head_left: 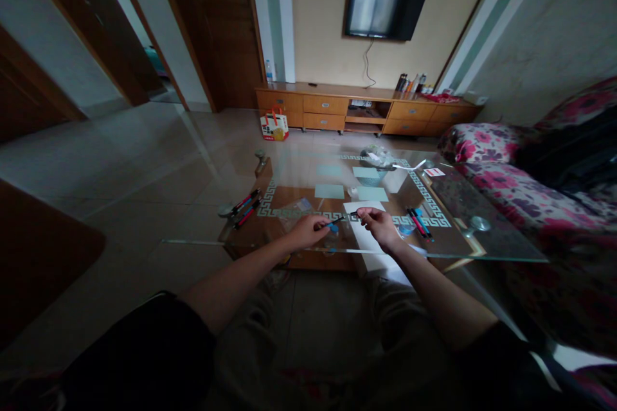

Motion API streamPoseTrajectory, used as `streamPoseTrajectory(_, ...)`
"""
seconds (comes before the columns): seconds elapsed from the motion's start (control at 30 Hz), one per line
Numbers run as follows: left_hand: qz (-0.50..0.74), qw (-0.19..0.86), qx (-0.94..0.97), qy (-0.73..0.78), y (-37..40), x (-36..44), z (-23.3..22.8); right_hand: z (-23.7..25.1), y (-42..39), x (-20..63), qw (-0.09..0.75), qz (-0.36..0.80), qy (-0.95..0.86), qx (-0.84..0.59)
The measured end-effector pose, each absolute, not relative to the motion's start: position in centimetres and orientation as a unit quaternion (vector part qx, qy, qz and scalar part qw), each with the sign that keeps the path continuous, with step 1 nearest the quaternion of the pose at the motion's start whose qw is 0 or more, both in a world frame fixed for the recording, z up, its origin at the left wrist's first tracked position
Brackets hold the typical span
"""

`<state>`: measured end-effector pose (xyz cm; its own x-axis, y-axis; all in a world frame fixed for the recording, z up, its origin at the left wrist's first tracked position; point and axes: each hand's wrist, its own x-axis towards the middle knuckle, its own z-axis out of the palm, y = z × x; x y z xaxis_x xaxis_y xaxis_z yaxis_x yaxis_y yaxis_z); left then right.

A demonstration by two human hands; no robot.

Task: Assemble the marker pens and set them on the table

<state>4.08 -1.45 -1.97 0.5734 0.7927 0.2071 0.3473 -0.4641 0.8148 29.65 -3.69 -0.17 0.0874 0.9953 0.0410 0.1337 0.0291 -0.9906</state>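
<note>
Over the near edge of the glass coffee table (216, 225), my left hand (308, 232) is closed round a slim dark pen (337, 221) that points right. My right hand (380, 226) pinches a small dark piece, possibly the pen's cap (354, 213), close to the pen's tip. Whether the two parts touch is too small to tell. A bundle of pens (247, 208) in black, red and blue lies to the left of my hands. More pens (420, 225) lie on the right, beyond my right wrist.
A bowl (378, 157) with clear plastic stands toward the table's far side, near a red and white card (434, 172). A floral sofa (501, 180) borders the right. Behind are a carton bag (274, 125), a low wooden cabinet (325, 104) and a wall television (388, 5).
</note>
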Motion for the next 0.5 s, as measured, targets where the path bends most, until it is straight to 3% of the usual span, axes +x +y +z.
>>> streamPoseTrajectory(0.5, 0.301, 0.385, 0.798, 0.353, -1.7, 4.2, -1.5, 0.4, -4.2, 28.3, 0.471, 0.444, -0.546, -0.532)
